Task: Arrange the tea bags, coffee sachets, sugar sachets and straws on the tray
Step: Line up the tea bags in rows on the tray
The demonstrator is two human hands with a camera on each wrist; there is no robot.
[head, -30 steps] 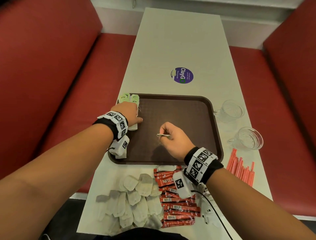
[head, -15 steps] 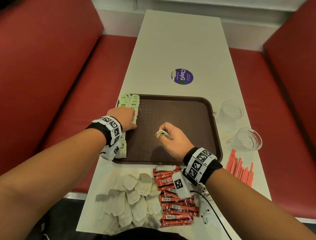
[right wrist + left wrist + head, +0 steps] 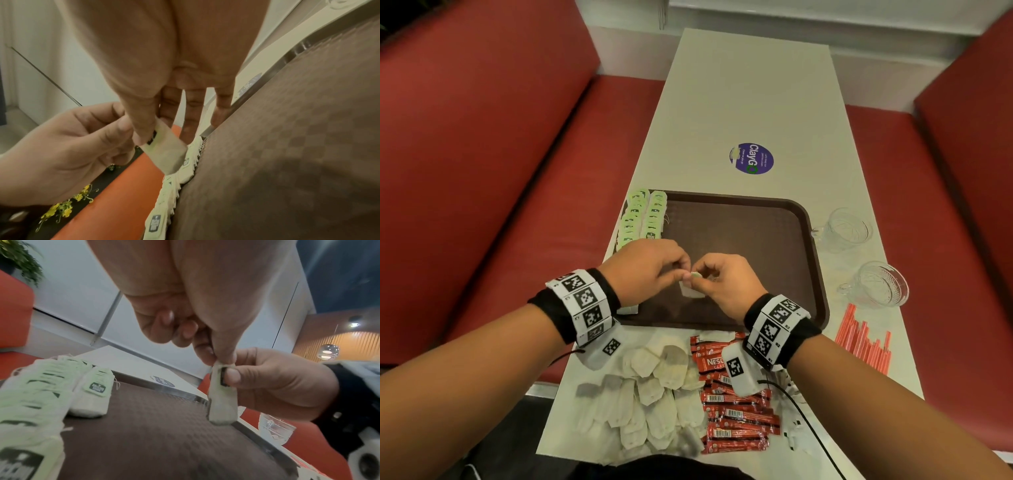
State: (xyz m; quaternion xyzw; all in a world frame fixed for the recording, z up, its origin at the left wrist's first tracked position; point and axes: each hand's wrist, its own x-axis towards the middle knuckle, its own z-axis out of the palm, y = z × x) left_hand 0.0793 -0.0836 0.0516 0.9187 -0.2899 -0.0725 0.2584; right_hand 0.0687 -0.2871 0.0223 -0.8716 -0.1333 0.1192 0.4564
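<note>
Over the brown tray [image 3: 756,240] both hands meet on one tea bag [image 3: 691,289] [image 3: 223,404] [image 3: 167,152], which hangs upright with its lower end at the tray floor. My left hand [image 3: 681,270] [image 3: 221,361] pinches its top with thumb and forefinger. My right hand [image 3: 697,275] [image 3: 147,133] pinches its green tag. Two rows of green-tagged tea bags [image 3: 642,216] [image 3: 41,386] lie along the tray's left side. Loose tea bags [image 3: 643,401] and red coffee sachets [image 3: 736,407] lie on the table in front of the tray. Red straws [image 3: 864,346] lie at the right.
Two glass cups [image 3: 846,229] [image 3: 880,284] stand right of the tray. A purple sticker [image 3: 751,158] marks the white table [image 3: 750,96] beyond it. Red bench seats [image 3: 524,205] flank the table. A black cable [image 3: 808,421] trails from my right wrist.
My left hand left the tea-bag rows at the tray's left and came to the middle, joining the right hand on the tea bag. The right hand stayed about where it was.
</note>
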